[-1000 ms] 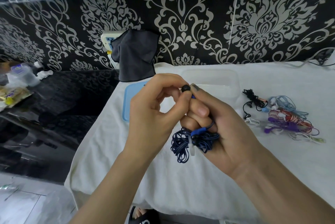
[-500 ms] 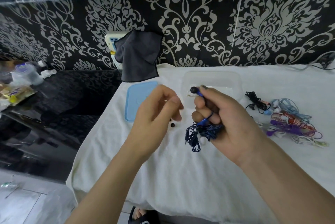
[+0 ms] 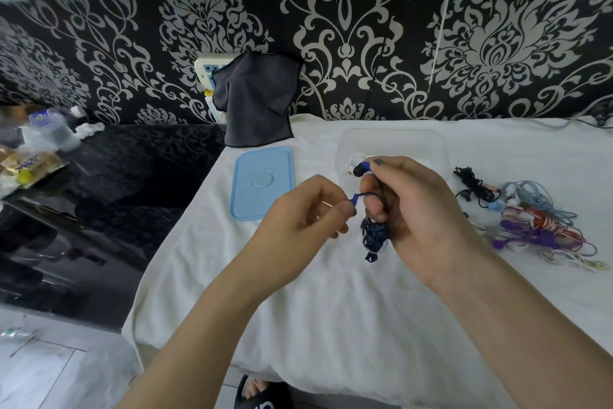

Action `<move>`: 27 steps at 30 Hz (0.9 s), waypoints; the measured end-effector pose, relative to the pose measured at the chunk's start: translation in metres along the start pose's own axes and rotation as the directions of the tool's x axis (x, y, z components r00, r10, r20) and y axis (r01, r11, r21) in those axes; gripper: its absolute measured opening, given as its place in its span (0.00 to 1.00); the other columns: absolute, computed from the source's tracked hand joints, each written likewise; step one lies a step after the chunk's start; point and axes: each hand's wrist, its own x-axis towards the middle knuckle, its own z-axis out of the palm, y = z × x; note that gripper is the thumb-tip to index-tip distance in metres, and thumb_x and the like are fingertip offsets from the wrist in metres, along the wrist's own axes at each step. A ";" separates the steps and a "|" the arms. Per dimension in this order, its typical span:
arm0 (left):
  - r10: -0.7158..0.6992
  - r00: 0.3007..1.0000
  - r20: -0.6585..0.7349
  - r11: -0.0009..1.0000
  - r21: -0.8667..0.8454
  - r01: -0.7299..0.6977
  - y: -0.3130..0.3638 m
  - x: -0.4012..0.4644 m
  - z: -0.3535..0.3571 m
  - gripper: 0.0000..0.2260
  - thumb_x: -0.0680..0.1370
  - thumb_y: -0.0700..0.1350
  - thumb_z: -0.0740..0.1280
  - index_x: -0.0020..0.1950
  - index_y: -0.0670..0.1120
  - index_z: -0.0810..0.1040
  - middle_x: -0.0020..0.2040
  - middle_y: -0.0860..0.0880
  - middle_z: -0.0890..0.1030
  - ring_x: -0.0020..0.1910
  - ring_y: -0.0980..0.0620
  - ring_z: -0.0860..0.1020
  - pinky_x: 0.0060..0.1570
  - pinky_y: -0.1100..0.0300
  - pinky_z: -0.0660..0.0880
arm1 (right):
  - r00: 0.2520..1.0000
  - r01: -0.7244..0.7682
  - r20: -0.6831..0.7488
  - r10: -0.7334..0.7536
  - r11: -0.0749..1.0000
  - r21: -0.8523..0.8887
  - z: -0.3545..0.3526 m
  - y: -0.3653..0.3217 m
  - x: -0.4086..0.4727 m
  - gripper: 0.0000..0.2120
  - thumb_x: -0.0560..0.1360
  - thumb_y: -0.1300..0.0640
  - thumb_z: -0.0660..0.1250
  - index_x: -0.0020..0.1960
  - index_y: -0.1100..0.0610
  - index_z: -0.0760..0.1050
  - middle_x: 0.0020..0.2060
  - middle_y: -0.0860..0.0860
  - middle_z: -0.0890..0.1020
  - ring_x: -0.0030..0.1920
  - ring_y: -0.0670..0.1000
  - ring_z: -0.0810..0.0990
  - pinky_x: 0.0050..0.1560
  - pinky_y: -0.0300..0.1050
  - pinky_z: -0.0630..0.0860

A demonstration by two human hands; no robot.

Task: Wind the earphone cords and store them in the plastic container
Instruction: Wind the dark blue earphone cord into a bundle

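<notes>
Holding a dark blue earphone cord above the white cloth-covered worktop, right hand clenched round the bunched coil, one black-tipped earbud poking out above thumb and forefinger. Pinching the other blue earbud stem between left hand thumb and forefinger, a short run of cord stretched between both hands. Sitting just behind the hands on the cloth: clear plastic container, open, with something small and pale inside, too blurred to name. Lying flat to its left: light blue lid. Heaped at the right, well apart from the container: tangled spare earphones in black, pale blue, red, purple and white. Hanging on the patterned wall: dark grey cloth.
</notes>
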 end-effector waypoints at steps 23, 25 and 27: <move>-0.181 0.965 -0.191 0.876 0.415 0.247 -0.061 0.016 -0.041 0.09 0.79 0.38 0.63 0.47 0.51 0.78 0.44 0.55 0.82 0.38 0.53 0.81 0.33 0.66 0.73 | 0.996 -0.031 0.073 0.060 0.939 -0.343 0.000 0.016 0.005 0.09 0.78 0.61 0.67 0.51 0.51 0.85 0.35 0.49 0.83 0.26 0.48 0.66 0.31 0.40 0.64; -0.244 0.951 -0.188 0.781 0.544 0.307 -0.076 0.015 -0.046 0.08 0.77 0.38 0.65 0.48 0.52 0.78 0.46 0.55 0.81 0.41 0.51 0.80 0.35 0.65 0.71 | 0.995 -0.033 0.078 0.066 0.932 -0.362 0.000 0.017 0.006 0.09 0.78 0.61 0.67 0.50 0.51 0.85 0.35 0.49 0.83 0.26 0.48 0.66 0.31 0.40 0.64; -0.290 0.938 -0.188 0.737 0.582 0.344 -0.083 0.014 -0.049 0.06 0.76 0.40 0.66 0.48 0.51 0.79 0.46 0.54 0.81 0.42 0.52 0.79 0.36 0.62 0.71 | 0.994 -0.037 0.083 0.073 0.928 -0.370 0.001 0.018 0.006 0.08 0.77 0.60 0.68 0.49 0.51 0.85 0.35 0.49 0.84 0.26 0.48 0.66 0.32 0.41 0.64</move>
